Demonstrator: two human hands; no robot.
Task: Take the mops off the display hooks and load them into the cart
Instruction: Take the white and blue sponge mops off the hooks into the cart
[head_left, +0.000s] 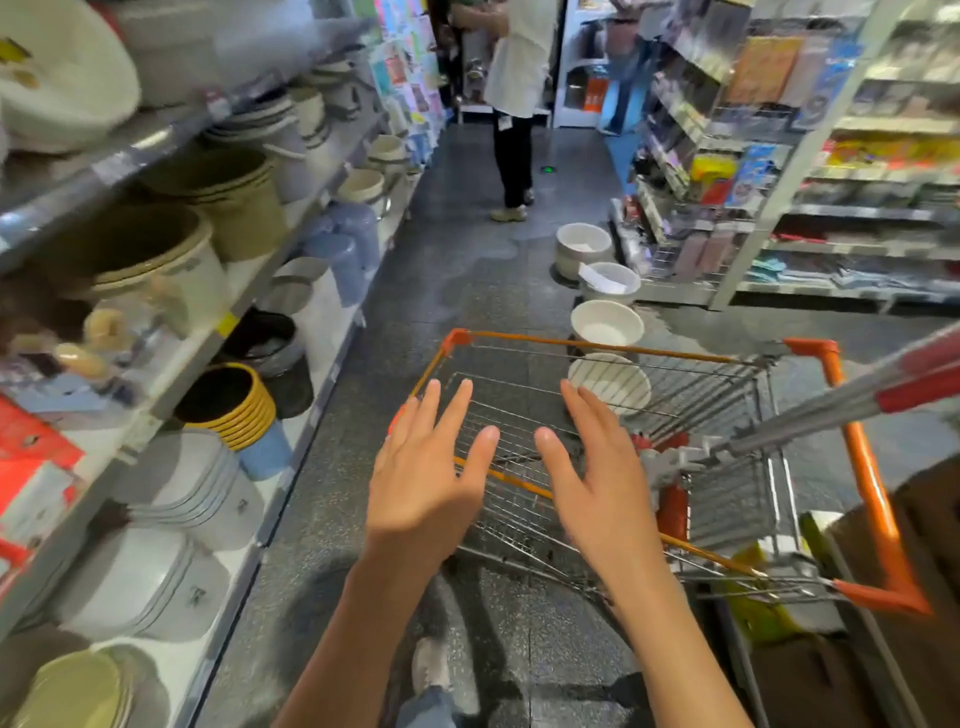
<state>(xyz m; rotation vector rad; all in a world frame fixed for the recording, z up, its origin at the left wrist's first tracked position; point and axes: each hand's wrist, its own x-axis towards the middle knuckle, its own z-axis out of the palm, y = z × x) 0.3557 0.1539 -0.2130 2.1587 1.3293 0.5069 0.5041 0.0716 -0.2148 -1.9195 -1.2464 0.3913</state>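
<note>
An orange-rimmed wire cart (862, 467) stands in the aisle right of centre. A mop lies in it: its silver and red pole (841, 410) slants up over the right rim, and its grey and red head (670, 467) rests inside the basket. My left hand (431, 478) and my right hand (597, 478) hover side by side over the cart's near left part, fingers straight and spread, holding nothing. No display hooks are in view.
Shelves of buckets and basins (171, 270) line the left side. White bowls (605, 322) sit on the floor beyond the cart. A person in a white top (514, 104) stands further down the aisle. Stocked shelves (831, 182) fill the right; brown boxes (893, 597) sit near right.
</note>
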